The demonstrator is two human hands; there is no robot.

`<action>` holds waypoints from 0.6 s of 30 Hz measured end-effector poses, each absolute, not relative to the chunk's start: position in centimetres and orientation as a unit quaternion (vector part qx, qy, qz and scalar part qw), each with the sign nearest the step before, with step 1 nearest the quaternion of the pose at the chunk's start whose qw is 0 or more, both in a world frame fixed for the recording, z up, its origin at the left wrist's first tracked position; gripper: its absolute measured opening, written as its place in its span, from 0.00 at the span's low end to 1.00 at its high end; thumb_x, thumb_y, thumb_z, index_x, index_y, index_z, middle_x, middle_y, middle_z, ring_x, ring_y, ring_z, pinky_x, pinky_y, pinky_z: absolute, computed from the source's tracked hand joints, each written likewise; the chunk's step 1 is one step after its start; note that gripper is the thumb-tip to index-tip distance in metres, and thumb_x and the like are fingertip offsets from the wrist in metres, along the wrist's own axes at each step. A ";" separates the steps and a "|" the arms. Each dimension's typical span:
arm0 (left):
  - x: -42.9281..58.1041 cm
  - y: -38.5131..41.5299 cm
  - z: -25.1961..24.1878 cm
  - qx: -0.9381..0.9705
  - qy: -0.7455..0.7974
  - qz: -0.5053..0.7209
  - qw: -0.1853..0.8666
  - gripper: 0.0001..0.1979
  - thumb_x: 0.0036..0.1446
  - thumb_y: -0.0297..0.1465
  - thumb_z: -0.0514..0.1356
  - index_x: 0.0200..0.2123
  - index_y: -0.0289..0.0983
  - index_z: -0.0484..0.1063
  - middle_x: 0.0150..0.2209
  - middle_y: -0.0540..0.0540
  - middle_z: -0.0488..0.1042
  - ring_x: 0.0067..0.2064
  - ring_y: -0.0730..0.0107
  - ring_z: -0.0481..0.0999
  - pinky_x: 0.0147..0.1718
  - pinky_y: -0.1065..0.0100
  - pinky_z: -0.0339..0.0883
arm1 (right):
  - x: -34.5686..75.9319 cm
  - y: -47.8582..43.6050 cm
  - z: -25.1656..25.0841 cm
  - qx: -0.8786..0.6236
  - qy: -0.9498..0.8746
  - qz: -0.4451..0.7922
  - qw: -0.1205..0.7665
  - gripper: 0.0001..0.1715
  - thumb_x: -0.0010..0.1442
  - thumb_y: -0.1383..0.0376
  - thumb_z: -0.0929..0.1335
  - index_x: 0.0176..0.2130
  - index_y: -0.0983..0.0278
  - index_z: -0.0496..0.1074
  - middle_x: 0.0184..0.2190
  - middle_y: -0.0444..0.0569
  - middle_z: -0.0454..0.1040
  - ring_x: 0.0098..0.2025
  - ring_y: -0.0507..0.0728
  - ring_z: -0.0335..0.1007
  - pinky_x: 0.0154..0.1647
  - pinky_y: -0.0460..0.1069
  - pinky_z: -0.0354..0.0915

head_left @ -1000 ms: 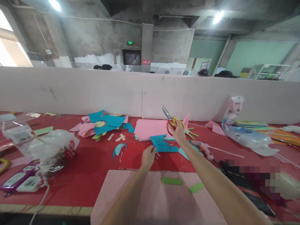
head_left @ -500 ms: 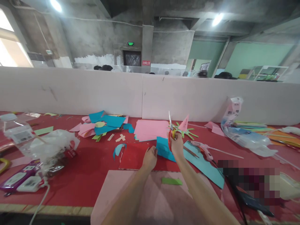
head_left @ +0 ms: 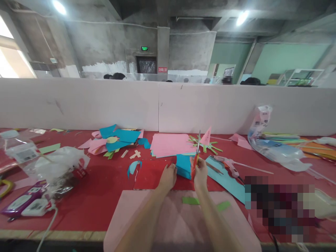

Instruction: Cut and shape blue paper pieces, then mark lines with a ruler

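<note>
Your left hand (head_left: 168,176) pinches the left edge of the folded blue paper (head_left: 183,165) between thumb and fingers above a red sheet (head_left: 150,171), at the middle of a red worktable (head_left: 105,196). The paper spans the gap between your two hands, its left edge at the left fingertips, its right end against your right hand (head_left: 201,174) and the orange-red handles of the scissors (head_left: 197,151). Your right fingers curl closed around those handles, and the blades point up and toward the far side, beyond the paper. Whether the right fingertips also grip the paper is hard to tell, since the handles and knuckles crowd that edge.

Near you, beneath your forearms, lies a pale pink board (head_left: 181,224), a green strip (head_left: 190,200) on it between your arms and a second one to the right, beside your right forearm. On the far side of your hands rests a stack of pink sheets (head_left: 170,144); just to its right stands a pink paper cone (head_left: 206,137) among thin green strips (head_left: 216,151). Right of your right hand, a light-blue sheet (head_left: 229,184) slants toward you with a brown stick (head_left: 215,167) on its far part, and a pink glue gun (head_left: 229,167) lies beside it. Farther left, blue and pink scraps (head_left: 122,136) sit heaped near the white partition (head_left: 118,105).
</note>
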State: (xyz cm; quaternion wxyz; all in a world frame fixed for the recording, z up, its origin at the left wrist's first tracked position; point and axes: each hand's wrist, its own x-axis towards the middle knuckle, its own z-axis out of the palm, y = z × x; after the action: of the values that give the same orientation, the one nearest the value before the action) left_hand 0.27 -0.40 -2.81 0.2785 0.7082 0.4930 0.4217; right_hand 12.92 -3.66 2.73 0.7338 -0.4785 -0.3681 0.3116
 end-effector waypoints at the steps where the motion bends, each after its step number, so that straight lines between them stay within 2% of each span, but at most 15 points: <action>1: 0.2 -0.5 -2.7 0.705 0.493 0.425 0.282 0.08 0.58 0.31 0.53 0.26 0.41 0.66 0.28 0.45 0.73 0.37 0.62 0.73 0.47 0.61 0.62 | 13.0 -3.7 2.6 -0.474 -0.365 0.320 0.735 0.23 0.45 0.50 0.73 0.29 0.60 0.61 0.16 0.35 0.62 0.14 0.48 0.56 0.12 0.44 0.51; 5: -0.4 -0.8 -1.4 0.663 0.510 0.441 0.325 0.08 0.58 0.31 0.52 0.28 0.39 0.67 0.28 0.45 0.72 0.34 0.64 0.72 0.39 0.64 0.65 | 13.1 -3.6 2.4 -0.443 -0.332 0.375 0.744 0.24 0.44 0.51 0.74 0.29 0.59 0.59 0.14 0.32 0.58 0.11 0.46 0.51 0.09 0.42 0.47; 8: -0.9 -0.6 -0.3 0.584 0.515 0.511 0.364 0.11 0.59 0.34 0.50 0.26 0.39 0.65 0.26 0.48 0.70 0.31 0.67 0.71 0.35 0.67 0.65 | 13.5 -3.4 2.4 -0.415 -0.304 0.396 0.761 0.25 0.45 0.52 0.74 0.28 0.58 0.56 0.12 0.30 0.55 0.10 0.45 0.49 0.07 0.41 0.45; 13: -2.0 0.3 0.7 0.479 0.522 0.584 0.396 0.08 0.56 0.32 0.51 0.26 0.38 0.65 0.28 0.48 0.70 0.33 0.67 0.70 0.35 0.69 0.65 | 14.1 -3.2 2.3 -0.388 -0.290 0.395 0.780 0.26 0.44 0.53 0.75 0.29 0.59 0.55 0.15 0.31 0.62 0.09 0.44 0.50 0.06 0.40 0.48; 16: -2.4 0.6 0.7 0.473 0.506 0.598 0.404 0.09 0.55 0.36 0.53 0.28 0.37 0.67 0.30 0.48 0.71 0.36 0.67 0.71 0.37 0.70 0.65 | 14.1 -3.1 2.2 -0.393 -0.297 0.404 0.771 0.28 0.43 0.52 0.75 0.29 0.59 0.55 0.17 0.33 0.66 0.09 0.44 0.52 0.06 0.40 0.48; 18: -2.6 0.6 0.6 0.477 0.494 0.606 0.402 0.11 0.54 0.39 0.54 0.29 0.37 0.68 0.30 0.48 0.71 0.37 0.67 0.71 0.37 0.70 0.65 | 14.0 -3.0 2.1 -0.403 -0.307 0.409 0.759 0.29 0.43 0.51 0.75 0.29 0.59 0.55 0.15 0.32 0.65 0.08 0.46 0.53 0.06 0.41 0.49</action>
State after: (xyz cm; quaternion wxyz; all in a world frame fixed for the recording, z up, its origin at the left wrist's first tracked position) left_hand -2.64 0.59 0.60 0.4021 0.4768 0.4941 0.6057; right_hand 13.95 -3.01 2.09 0.7591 -0.4029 -0.3070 0.4088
